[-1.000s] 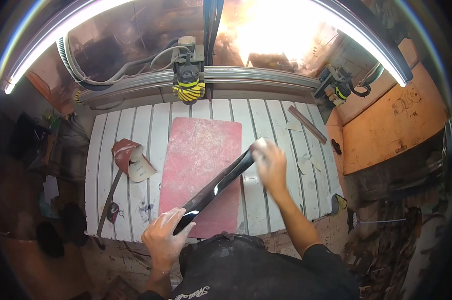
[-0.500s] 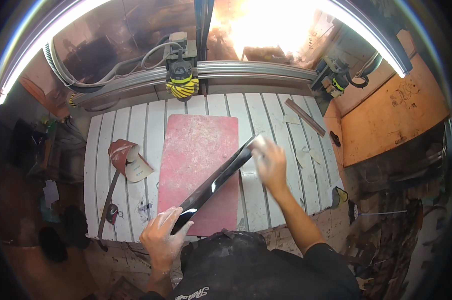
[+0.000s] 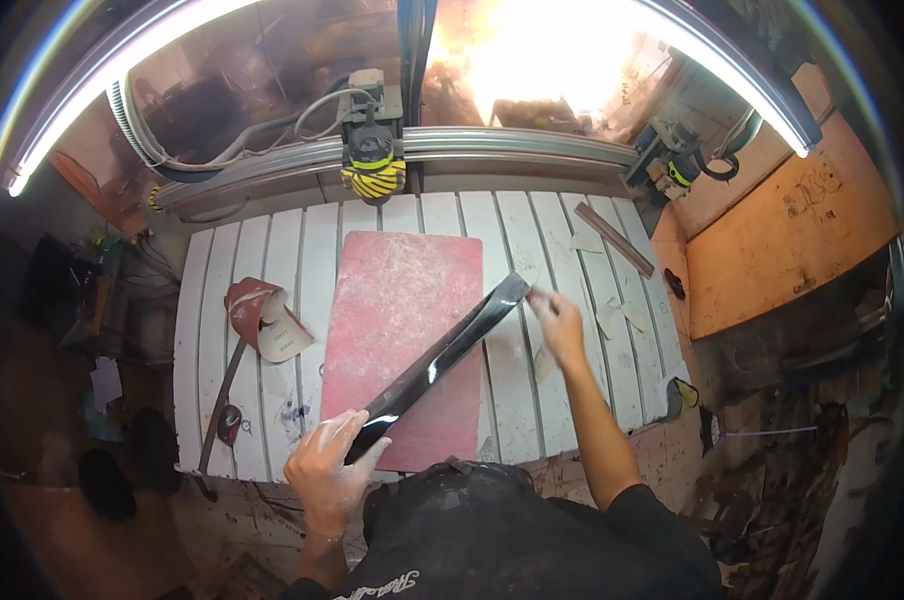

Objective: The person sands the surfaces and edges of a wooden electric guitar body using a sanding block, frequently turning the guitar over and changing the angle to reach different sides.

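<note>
My left hand [image 3: 330,462] is closed around the near end of a long, glossy black strip [image 3: 434,368]. The strip slants up to the right above a red, dust-covered board [image 3: 402,330]. Just right of its far end is my right hand [image 3: 560,325], fingers curled together and apart from the strip. What those fingers hold, if anything, is hidden. A pale scrap [image 3: 545,362] shows beside that hand, and I cannot tell whether it is held or lies on the table. White dust coats my left hand.
Under the board stands a white slatted table [image 3: 512,400]. A curled sheet of sandpaper [image 3: 272,325] and a thin dark bar [image 3: 224,405] lie left. A brown strip [image 3: 615,240] and paper scraps [image 3: 622,318] lie right. A rail [image 3: 492,143] with mounted tools [image 3: 372,160] spans the back.
My right hand has come off the strip's far end, moving right and slightly nearer, leaving that end uncovered. The left hand keeps its hold. The whole view has shifted slightly.
</note>
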Available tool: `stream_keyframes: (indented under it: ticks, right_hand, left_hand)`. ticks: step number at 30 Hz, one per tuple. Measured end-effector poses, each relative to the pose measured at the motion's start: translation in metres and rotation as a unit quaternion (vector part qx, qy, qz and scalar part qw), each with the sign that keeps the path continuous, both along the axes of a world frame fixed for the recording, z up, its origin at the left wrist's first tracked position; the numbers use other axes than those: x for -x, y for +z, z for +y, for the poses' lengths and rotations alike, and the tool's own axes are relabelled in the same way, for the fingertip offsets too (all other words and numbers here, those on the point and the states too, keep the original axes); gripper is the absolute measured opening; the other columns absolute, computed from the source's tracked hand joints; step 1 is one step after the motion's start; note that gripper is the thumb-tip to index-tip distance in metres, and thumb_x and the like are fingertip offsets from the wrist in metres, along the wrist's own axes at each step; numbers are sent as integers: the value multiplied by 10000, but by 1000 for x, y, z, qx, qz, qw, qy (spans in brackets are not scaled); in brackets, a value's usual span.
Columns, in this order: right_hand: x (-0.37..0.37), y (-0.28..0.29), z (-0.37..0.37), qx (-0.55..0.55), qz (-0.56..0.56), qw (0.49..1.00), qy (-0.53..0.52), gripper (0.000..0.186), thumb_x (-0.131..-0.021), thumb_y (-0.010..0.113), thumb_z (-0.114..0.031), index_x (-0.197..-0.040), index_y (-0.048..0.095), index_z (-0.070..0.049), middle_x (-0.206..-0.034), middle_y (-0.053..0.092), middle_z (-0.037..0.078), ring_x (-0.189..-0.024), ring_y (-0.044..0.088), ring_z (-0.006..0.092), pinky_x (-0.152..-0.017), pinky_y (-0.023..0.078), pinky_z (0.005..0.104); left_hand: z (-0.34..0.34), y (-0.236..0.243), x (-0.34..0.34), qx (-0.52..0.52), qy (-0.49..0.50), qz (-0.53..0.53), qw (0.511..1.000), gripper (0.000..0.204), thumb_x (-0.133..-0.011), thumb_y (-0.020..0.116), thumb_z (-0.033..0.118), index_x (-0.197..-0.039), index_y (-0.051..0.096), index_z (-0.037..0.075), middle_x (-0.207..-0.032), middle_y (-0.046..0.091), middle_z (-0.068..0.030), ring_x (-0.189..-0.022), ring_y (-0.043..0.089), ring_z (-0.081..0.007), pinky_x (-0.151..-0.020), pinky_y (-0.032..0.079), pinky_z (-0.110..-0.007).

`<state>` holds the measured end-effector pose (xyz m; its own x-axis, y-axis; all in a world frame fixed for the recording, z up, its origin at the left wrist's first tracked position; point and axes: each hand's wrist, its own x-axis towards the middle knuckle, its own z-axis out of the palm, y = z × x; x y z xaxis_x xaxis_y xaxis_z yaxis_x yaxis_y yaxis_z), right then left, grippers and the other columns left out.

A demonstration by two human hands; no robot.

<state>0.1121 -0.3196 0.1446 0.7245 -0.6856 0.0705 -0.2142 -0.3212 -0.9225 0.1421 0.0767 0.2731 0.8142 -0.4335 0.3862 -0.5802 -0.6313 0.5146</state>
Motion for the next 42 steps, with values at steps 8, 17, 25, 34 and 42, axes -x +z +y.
stream_keyframes:
  ticks: [8, 17, 25, 34, 42]
  right_hand:
    - [97, -111, 127, 254, 155, 928, 224, 370, -848, 786, -283, -1186, 742, -139, -1341, 667, 133, -1234, 608, 365, -1032, 462, 494]
    - [205, -101, 94, 168, 102, 962, 189, 190, -904, 727, -181, -860, 706, 3, -830, 683, 195, -763, 668, 375, -679, 528, 431]
    - [373, -243, 63, 131, 392, 812, 412, 365, -976, 611, -366, -979, 721, -18, -881, 698, 252, -851, 701, 409, -785, 538, 493]
    - [376, -211, 87, -87, 445, 872, 184, 357, -974, 612, -360, -993, 722, -20, -894, 699, 251, -864, 698, 413, -794, 538, 493]
    - [385, -202, 91, -84, 439, 879, 169, 352, -972, 613, -355, -1005, 723, -22, -906, 700, 250, -875, 696, 416, -802, 538, 493]
  left_hand:
    - [5, -4, 1, 25, 29, -5, 999, 434, -633, 959, 212, -1000, 773, 75, -950, 766, -83, -838, 739, -264, -731, 578, -367]
    - [33, -36, -55, 127, 174, 75, 974, 535, -558, 1013, 307, -876, 722, -11, -764, 732, -163, -678, 722, -290, -661, 559, -386]
    - [33, -34, -139, 34, 209, 183, 960, 528, -748, 891, 444, -827, 717, -49, -756, 713, -219, -742, 722, -351, -708, 537, -434]
    - [98, -180, -111, 52, 281, 346, 894, 670, -935, 703, 549, -1112, 738, -96, -990, 753, -273, -907, 734, -325, -843, 536, -432]
    - [108, -272, -78, 174, 318, 328, 872, 582, -1008, 664, 418, -1281, 671, -96, -1253, 715, -243, -1169, 679, -362, -1016, 501, -418]
